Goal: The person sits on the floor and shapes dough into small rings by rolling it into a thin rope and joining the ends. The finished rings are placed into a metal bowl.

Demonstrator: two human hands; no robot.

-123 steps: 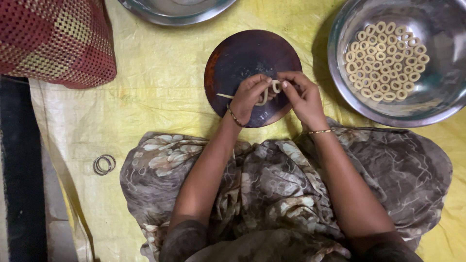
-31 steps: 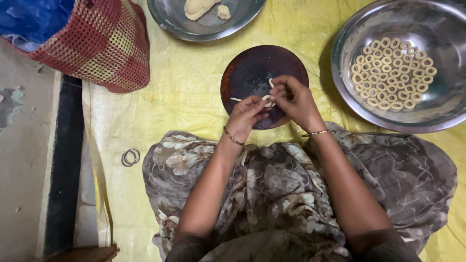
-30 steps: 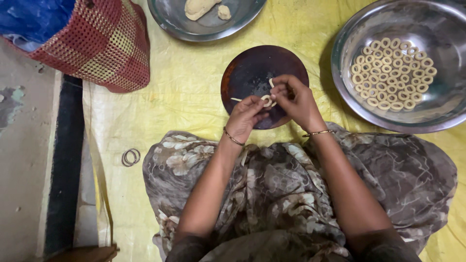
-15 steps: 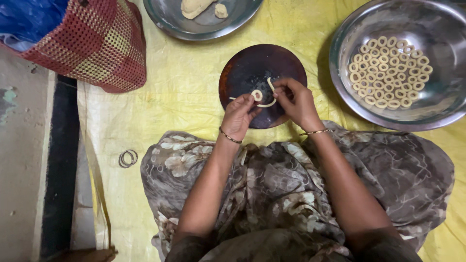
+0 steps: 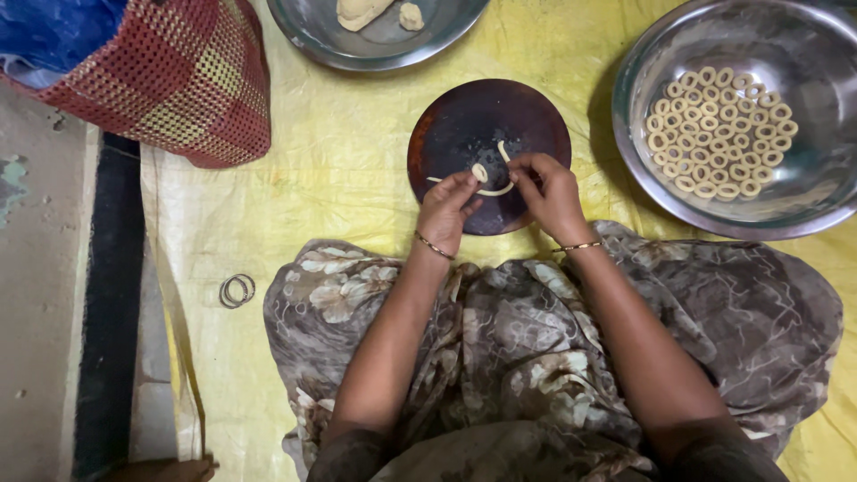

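Landmark taken: dark round board on yellow sheet.

Far left of board: bare floor, dark strip, red and yellow chequered woven bag, cut off by the top edge, blue cloth tucked behind it. Contents not visible. Two thin rings lying on the sheet, left of and below the board, well apart from it; material hard to make out.

Above the board, slightly left: steel plate, upper part out of frame, holding two pale dough lumps, the larger cut off at the top.

On the board: thin pale dough strand lying curved between both hands, one end trailing left, another piece rising toward the centre. Left hand at the board's lower edge, thumb and forefinger pinched on a small dough curl; remaining fingers loosely bent. Right hand just beside it, fingertips closed on the strand's right end; exact grip hidden under the knuckles. Bangle on each wrist. Lower rim of the board covered by both hands.

Below the board: brown patterned garment over the lap, hiding the sheet there.

Right of the board: large steel bowl, right side cut off, holding many small dough rings laid flat, touching one another.
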